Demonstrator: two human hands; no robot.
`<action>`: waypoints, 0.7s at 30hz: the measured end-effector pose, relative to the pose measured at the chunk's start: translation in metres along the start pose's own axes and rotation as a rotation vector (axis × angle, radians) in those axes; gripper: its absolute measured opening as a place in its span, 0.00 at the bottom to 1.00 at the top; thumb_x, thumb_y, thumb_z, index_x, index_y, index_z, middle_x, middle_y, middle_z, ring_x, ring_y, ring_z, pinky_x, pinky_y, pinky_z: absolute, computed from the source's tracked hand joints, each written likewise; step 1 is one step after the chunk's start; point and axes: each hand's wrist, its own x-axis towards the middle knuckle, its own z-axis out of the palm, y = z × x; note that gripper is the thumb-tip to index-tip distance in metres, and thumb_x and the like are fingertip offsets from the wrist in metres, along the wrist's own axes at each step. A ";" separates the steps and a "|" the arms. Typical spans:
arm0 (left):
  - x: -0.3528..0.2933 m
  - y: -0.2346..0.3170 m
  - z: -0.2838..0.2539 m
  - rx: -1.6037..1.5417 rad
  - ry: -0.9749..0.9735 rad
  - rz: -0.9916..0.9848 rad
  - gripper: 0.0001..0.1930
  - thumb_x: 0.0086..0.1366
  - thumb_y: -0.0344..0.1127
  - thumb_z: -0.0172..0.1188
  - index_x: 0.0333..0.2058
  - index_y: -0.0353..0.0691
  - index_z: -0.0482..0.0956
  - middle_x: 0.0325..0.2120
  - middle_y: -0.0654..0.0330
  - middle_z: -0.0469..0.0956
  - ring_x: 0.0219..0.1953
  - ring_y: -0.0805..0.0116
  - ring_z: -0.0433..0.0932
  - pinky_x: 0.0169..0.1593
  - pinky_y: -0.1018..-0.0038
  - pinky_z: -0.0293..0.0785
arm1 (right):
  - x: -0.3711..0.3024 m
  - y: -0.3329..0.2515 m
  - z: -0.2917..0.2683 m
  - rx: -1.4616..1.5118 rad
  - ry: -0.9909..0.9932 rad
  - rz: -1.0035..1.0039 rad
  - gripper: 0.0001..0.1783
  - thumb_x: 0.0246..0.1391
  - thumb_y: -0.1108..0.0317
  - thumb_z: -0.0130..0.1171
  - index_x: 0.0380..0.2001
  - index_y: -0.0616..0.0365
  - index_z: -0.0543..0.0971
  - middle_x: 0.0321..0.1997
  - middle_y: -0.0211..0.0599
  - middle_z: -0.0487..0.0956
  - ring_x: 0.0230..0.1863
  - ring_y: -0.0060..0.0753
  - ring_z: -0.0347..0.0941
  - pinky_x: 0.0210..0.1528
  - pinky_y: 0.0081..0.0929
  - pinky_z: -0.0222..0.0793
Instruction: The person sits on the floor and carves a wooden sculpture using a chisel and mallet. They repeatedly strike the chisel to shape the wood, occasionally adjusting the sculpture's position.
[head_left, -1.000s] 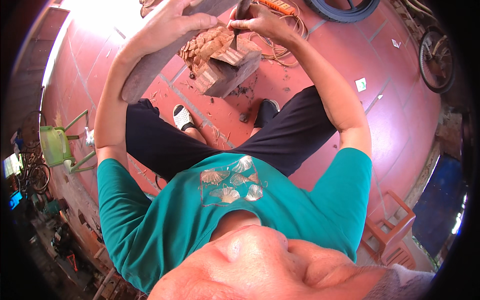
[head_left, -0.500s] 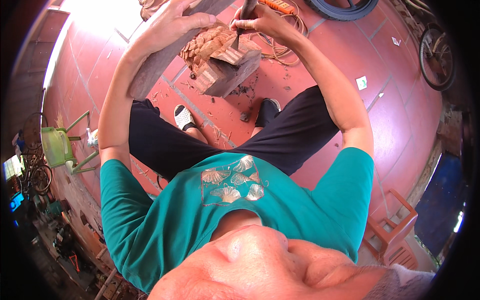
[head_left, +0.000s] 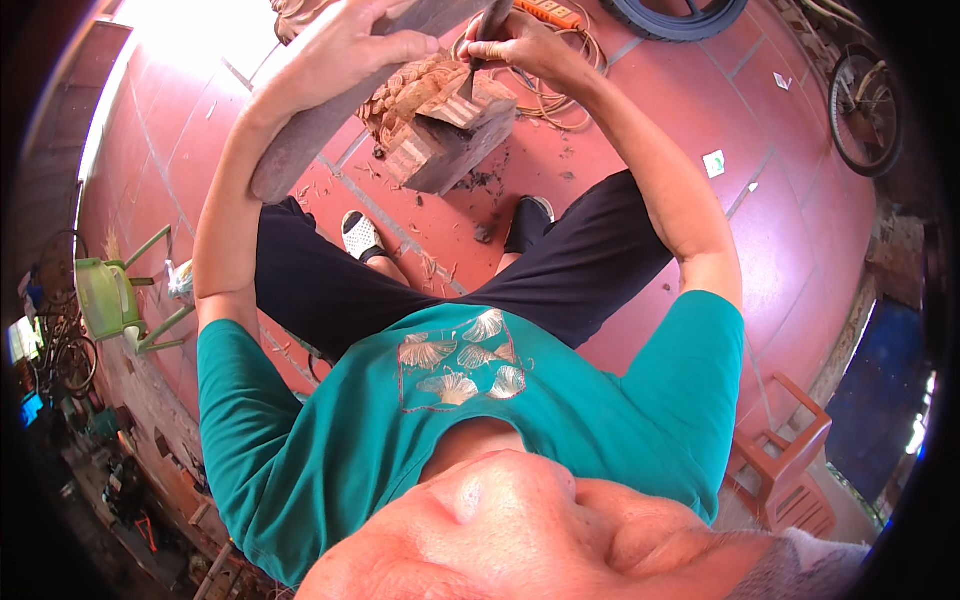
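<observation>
My left hand is closed round a long dark wooden mallet, its thumb lying across the wood. The mallet slants from beside my left forearm up toward the chisel's handle. My right hand grips a chisel, fingers wrapped below the top of its dark handle. The narrow blade points down onto the upper face of a carved wooden block. Rounded, scale-like carving covers the block's far left part, while the near end is flat and square-cut. Whether mallet and chisel touch is unclear at the top edge.
Wood chips lie on the red tiled floor around my feet. Behind the block are a coiled cable and an orange power strip. A dark wheel lies farther back. A green chair stands left, a brown plastic chair right.
The mallet's far end has shifted slightly right, closer to the chisel handle. The whole view has moved a little; both hands keep their holds and the blade stays on the block.
</observation>
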 end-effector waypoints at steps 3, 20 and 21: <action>0.004 0.009 0.002 -0.103 0.167 0.145 0.36 0.61 0.27 0.62 0.69 0.35 0.63 0.64 0.49 0.70 0.63 0.63 0.70 0.66 0.66 0.64 | 0.002 0.003 0.000 0.056 -0.002 -0.059 0.14 0.60 0.64 0.65 0.41 0.65 0.82 0.37 0.34 0.84 0.41 0.26 0.81 0.48 0.27 0.77; -0.007 0.032 -0.002 -0.047 0.166 0.103 0.37 0.62 0.28 0.62 0.70 0.38 0.62 0.65 0.51 0.69 0.64 0.63 0.69 0.66 0.66 0.65 | -0.007 -0.003 0.002 0.025 0.003 -0.045 0.13 0.60 0.64 0.66 0.40 0.65 0.83 0.35 0.34 0.84 0.38 0.25 0.82 0.45 0.25 0.77; -0.006 0.032 0.000 0.027 0.150 0.073 0.37 0.62 0.28 0.62 0.70 0.38 0.62 0.65 0.51 0.69 0.64 0.63 0.69 0.66 0.66 0.65 | -0.007 -0.004 0.002 0.023 -0.001 -0.054 0.13 0.60 0.64 0.66 0.39 0.65 0.83 0.34 0.34 0.84 0.38 0.25 0.82 0.45 0.25 0.77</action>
